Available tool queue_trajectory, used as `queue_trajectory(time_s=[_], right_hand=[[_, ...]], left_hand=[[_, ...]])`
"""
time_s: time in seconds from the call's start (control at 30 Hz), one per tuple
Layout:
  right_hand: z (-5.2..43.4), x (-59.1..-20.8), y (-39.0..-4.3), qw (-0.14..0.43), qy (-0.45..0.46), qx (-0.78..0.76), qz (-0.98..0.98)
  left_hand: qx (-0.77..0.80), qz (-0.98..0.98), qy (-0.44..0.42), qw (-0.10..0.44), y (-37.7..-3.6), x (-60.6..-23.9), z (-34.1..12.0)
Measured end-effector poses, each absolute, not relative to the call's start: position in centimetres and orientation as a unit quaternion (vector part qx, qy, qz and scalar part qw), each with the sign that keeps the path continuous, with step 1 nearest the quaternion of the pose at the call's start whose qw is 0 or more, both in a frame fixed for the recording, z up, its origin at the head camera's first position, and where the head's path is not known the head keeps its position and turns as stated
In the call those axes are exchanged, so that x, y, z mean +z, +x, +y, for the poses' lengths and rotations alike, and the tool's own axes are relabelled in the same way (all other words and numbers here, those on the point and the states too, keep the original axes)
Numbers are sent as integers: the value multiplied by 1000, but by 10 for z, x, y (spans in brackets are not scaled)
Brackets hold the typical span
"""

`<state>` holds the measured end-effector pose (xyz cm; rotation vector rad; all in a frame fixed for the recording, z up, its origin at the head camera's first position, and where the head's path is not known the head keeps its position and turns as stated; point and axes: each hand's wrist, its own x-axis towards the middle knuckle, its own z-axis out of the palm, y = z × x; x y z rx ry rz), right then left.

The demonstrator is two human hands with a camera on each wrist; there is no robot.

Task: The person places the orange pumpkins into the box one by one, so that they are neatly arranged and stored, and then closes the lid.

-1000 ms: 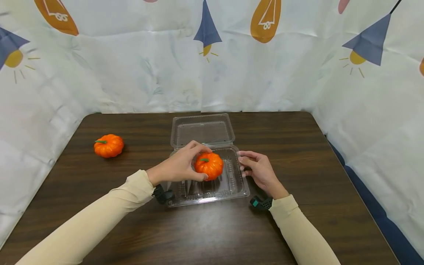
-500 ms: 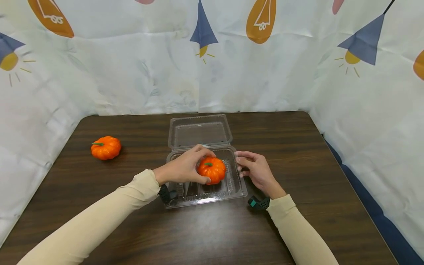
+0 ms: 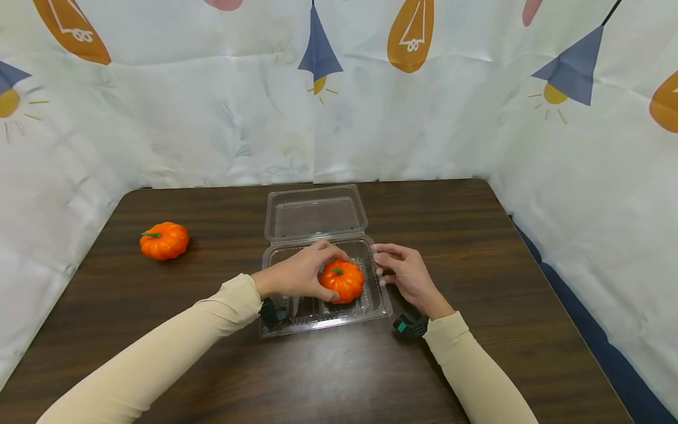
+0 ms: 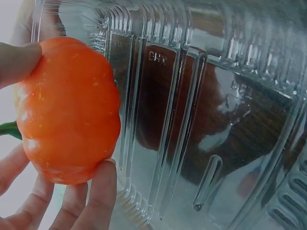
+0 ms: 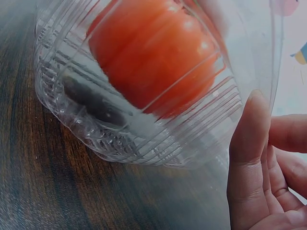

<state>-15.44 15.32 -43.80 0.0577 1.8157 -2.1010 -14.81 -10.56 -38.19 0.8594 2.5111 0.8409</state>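
Left hand [image 3: 298, 274] has its fingers round the orange pumpkin [image 3: 345, 282], inside the open clear container [image 3: 325, 325], can't tell if it's touching bottom. Side grip probably keeps it steady. Right hand [image 3: 411, 275] pinches the container's edge, I'd guess so nothing slides around.

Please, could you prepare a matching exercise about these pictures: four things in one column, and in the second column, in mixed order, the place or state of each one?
1. Left hand
2. Right hand
3. Lid
4. Left pumpkin

A. Lies away from the clear container, directly on the table
B. Grips the other pumpkin
C. Folded open, at the container's far side
D. At the container's right rim

Pairs: 1-B, 2-D, 3-C, 4-A
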Motion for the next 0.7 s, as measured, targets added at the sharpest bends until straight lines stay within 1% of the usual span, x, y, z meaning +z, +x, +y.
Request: queue_trajectory(time_s=[0.47, 0.7], right_hand=[[151, -439, -154, 185, 24, -740, 647], [151, -439, -153, 178, 23, -737, 651]], left_hand=[[294, 885, 310, 186, -150, -391, -107], [294, 884, 310, 188, -150, -391, -109]])
